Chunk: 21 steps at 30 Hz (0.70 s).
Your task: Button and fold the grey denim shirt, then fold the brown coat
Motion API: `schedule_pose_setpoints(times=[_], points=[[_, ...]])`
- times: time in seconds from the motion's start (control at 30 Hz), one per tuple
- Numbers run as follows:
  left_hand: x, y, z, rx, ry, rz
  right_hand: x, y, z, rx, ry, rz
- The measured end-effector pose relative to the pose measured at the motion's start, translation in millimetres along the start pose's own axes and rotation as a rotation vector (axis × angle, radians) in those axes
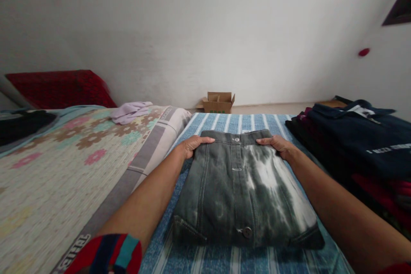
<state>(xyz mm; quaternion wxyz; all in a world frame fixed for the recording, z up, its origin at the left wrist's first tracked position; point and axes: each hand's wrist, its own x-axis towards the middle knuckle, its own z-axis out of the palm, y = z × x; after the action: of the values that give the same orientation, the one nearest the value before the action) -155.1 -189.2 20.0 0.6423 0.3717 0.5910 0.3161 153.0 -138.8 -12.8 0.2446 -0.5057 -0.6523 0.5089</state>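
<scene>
A folded grey-and-white denim garment (221,180) with a buttoned front lies on a blue striped cloth (231,261). My left hand (193,144) grips its far left corner, thumb on top and fingers hidden beneath or behind the edge. At the far right corner, my right hand (280,144) holds the garment the same way. One button shows near the far edge, and a dark one sits near the close edge.
To the right rises a stack of folded clothes with a navy shirt (359,137) on top. A bed with a floral cover (77,180) is on the left, bearing a lilac cloth (130,112). An open cardboard box (217,103) stands by the wall.
</scene>
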Motion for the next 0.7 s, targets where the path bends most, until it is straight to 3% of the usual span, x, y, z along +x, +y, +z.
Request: schedule_pose_setpoints(times=[0.07,0.17,0.27,0.37,0.43,0.53,0.63,0.7], points=[[-16.1,14.6,3.9,-0.004,-0.044,0.070,-4.2,-14.5,-4.1,0.095,0.059,0.007],[-52.0,49.2,8.8,0.028,-0.078,0.335,-19.3,-50.8,-18.0,0.261,0.149,-0.079],[-100.9,84.9,15.0,0.169,0.075,0.668,-53.5,-91.0,-35.5,0.427,0.282,-0.386],[-154.4,86.5,26.5,0.499,0.245,0.914,-106.7,-102.5,-40.0,0.323,0.385,-0.613],[-179.9,54.8,35.2,0.750,0.298,1.028,-144.8,-82.3,-28.8,0.203,0.412,-0.613],[-191.4,-31.7,45.1,1.027,0.282,1.143,-191.7,-16.6,5.7,0.070,0.310,-0.515],[-187.1,-118.7,51.8,1.221,0.164,1.125,-221.8,58.3,39.6,-0.120,0.215,-0.493],[-188.5,-152.6,55.9,1.278,0.147,1.066,-234.5,93.1,50.0,-0.282,0.190,-0.520]])
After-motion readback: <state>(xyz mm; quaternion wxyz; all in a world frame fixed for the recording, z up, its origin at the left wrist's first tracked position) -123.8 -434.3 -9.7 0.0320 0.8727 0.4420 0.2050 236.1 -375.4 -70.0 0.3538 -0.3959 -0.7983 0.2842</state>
